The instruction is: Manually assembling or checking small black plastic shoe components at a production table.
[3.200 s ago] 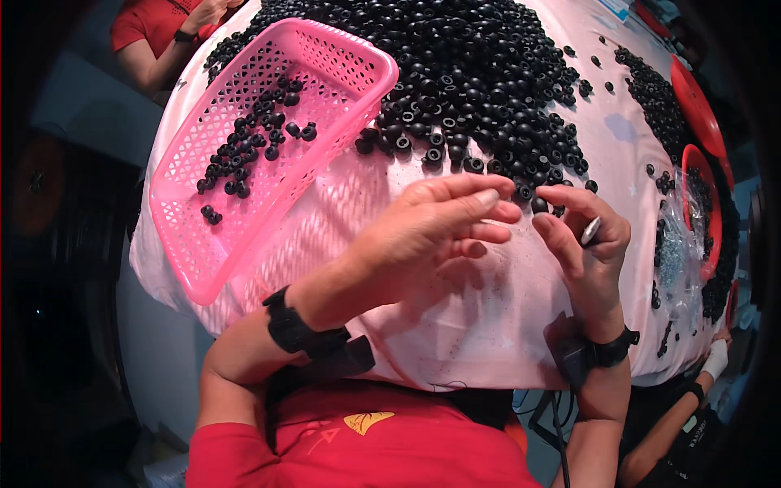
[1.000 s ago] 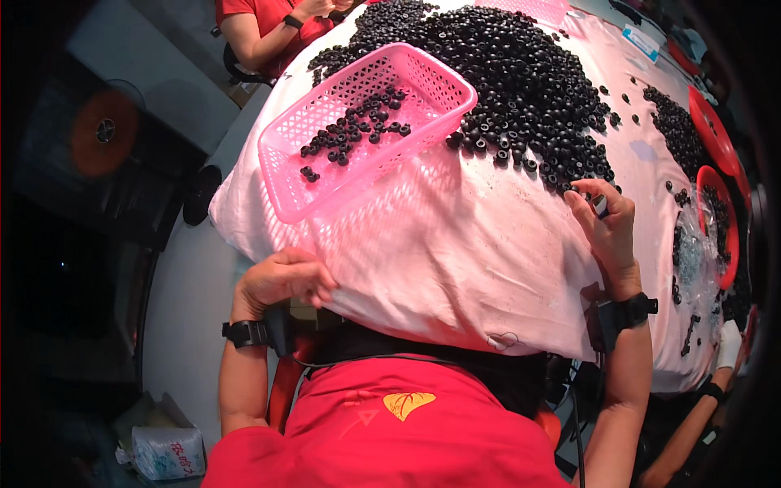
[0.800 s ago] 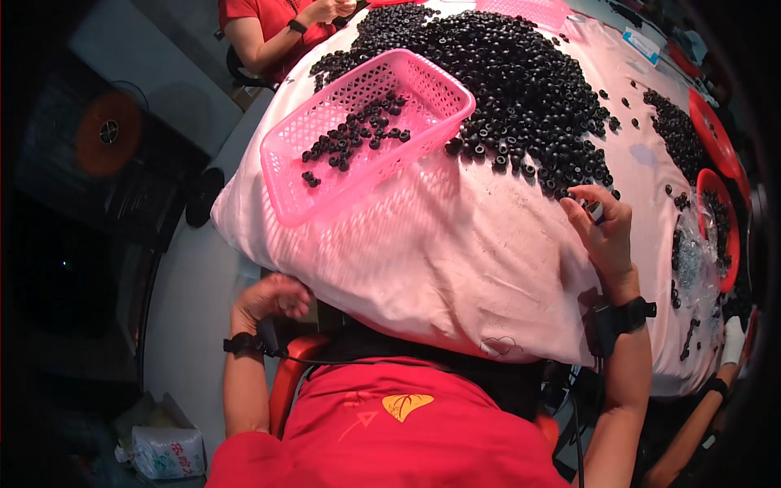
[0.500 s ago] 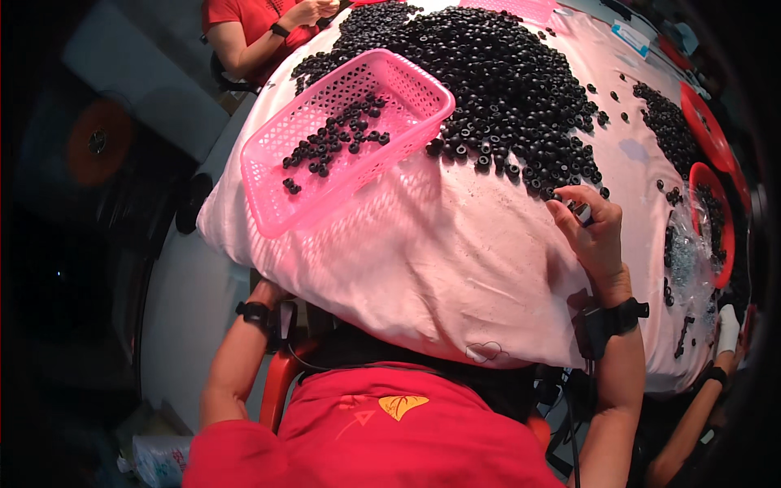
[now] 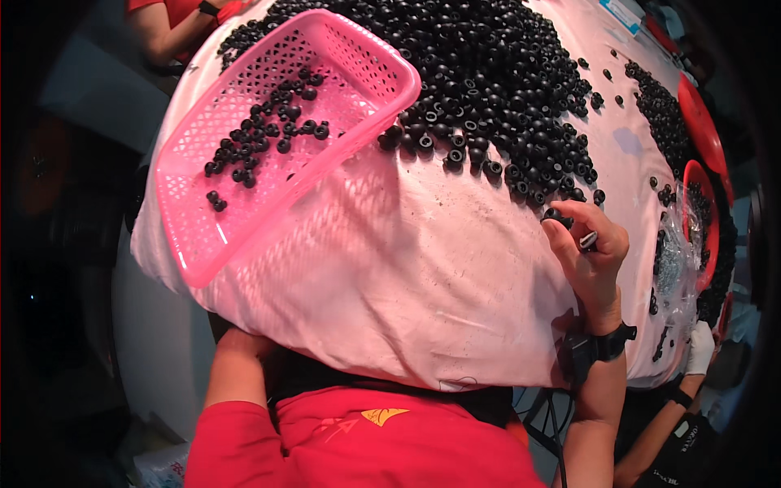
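My right hand (image 5: 592, 248) is closed at the near right edge of a heap of small black round parts (image 5: 488, 65). Its thumb and index finger pinch one black part (image 5: 556, 216) with a hole in it. A small object with a silvery end (image 5: 588, 241) sticks out from the curled fingers of that hand; its kind is unclear. My left hand (image 5: 246, 342) is down at the near left edge of the cloth-covered table, its fingers hidden. Left of the heap, a pink perforated basket (image 5: 268, 232) holds a scatter of the same black parts (image 5: 264, 134).
Pale pink cloth (image 5: 423, 301) covers the table. On the right are red trays (image 5: 704, 134), clear plastic bags (image 5: 675, 268) and more black parts (image 5: 655, 110). A co-worker's white-gloved hand (image 5: 700, 348) is at the right edge; another person's arm (image 5: 175, 37) is at far left.
The whole view has shifted, and the basket now appears farther left and larger. A black part now shows clearly between my right thumb and index finger. My left hand stays low by the table edge.
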Demonstrator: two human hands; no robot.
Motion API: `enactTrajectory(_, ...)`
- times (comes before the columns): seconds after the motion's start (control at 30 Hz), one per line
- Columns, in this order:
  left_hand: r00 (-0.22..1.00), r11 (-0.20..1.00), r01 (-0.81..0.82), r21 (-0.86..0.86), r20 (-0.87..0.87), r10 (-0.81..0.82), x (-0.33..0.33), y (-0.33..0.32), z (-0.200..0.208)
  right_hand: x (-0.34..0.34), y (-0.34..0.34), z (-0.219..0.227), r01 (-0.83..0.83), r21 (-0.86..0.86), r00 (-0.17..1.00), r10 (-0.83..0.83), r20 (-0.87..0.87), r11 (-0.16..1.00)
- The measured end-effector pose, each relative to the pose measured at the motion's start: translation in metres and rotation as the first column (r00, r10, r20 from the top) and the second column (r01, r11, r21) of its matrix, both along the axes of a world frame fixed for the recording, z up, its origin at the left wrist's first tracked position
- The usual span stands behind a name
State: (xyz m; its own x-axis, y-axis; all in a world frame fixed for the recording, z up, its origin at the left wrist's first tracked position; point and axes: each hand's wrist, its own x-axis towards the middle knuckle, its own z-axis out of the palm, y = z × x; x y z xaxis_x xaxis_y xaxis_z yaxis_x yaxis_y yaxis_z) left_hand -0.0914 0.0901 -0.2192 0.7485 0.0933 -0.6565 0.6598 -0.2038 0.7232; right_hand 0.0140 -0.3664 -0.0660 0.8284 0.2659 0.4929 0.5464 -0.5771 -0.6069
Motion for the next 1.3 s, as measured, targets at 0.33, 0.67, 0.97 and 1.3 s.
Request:
enactTrajectory(0.33, 0.964, 0.952, -0.267, -0.148, -0.029, 0.265, 0.004, -0.005, -0.031, -0.001, 0.000, -0.001, -0.007, -0.006, 0.998, 0.006, -0.061, 1.000)
enactTrajectory(0.67, 0.852, 0.826, -0.506, -0.249, 0.005, 0.523, -0.002, -0.001, -0.021, -0.003, 0.003, 0.001, -0.010, 0.032, 0.998, 0.013, -0.069, 0.999)
enactTrajectory(0.97, 0.641, 0.652, -0.663, -0.368, 0.172, 0.748, -0.035, 0.027, 0.040, -0.006, 0.005, 0.005, -0.058, 0.039, 0.998, 0.056, 0.033, 0.998)
enactTrajectory(1.3, 0.378, 0.466, -0.695, -0.547, 0.274, 0.884, -0.059, 0.046, 0.099, -0.008, 0.004, 0.005, -0.099, 0.081, 0.990, 0.090, 0.104, 0.992)
